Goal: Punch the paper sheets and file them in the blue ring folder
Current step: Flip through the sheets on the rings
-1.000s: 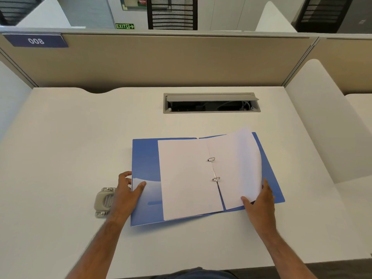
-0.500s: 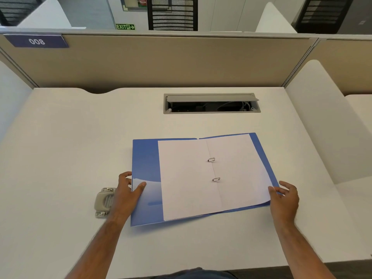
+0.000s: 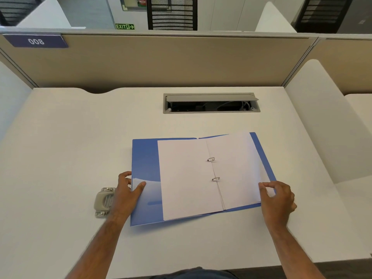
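The blue ring folder [image 3: 144,158] lies open in the middle of the desk. White paper sheets [image 3: 187,178] sit on both sides of its two metal rings [image 3: 211,159], which pass through their holes. My left hand [image 3: 125,191] rests on the folder's left cover edge, thumb on top and fingers on the desk. My right hand [image 3: 276,195] pinches the outer edge of the right-hand sheets [image 3: 237,168] near their lower corner, and those sheets are lifted slightly off the cover.
A grey hole punch [image 3: 103,201] lies on the desk just left of my left wrist. A cable tray opening [image 3: 210,103] is set into the desk behind the folder. A beige partition [image 3: 181,61] closes off the back and a white divider [image 3: 322,117] the right side.
A second ago my right hand laid the raised right-hand sheet flat and moved to the folder's right edge. Now it grips the sheets' edge and lifts them slightly. My left hand has stayed put.
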{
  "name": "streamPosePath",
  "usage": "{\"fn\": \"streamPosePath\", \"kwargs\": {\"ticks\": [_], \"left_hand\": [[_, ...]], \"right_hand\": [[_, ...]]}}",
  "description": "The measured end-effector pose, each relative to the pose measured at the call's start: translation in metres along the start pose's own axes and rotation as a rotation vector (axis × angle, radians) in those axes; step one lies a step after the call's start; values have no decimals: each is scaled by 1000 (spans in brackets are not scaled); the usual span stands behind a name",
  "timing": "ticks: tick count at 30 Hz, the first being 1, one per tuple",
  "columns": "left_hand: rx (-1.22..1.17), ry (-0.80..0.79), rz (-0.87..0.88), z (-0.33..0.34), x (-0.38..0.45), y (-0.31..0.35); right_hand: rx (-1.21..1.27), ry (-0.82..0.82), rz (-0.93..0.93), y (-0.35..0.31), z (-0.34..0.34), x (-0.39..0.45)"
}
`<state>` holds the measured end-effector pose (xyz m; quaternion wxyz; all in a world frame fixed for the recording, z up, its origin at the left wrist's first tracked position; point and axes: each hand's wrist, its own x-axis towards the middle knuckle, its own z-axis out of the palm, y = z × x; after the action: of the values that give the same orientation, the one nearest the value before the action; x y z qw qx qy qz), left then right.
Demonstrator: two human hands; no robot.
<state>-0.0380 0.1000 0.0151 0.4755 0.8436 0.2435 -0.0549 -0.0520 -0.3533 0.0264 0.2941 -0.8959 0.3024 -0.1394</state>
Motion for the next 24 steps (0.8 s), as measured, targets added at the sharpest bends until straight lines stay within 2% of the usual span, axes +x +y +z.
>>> {"fn": "streamPosePath", "kwargs": {"ticks": [3, 8, 18, 24], "left_hand": [[-14, 2, 0, 0, -1, 0], [-16, -2, -1, 0, 0, 1], [-27, 3, -5, 1, -1, 1], [-25, 3, -5, 0, -2, 2]], "right_hand": [[46, -46, -63, -15, 1, -10], [373, -234, -9, -48, 1, -41], [552, -489, -134, -114, 8, -93], [554, -655, -232, -134, 18, -113]]}}
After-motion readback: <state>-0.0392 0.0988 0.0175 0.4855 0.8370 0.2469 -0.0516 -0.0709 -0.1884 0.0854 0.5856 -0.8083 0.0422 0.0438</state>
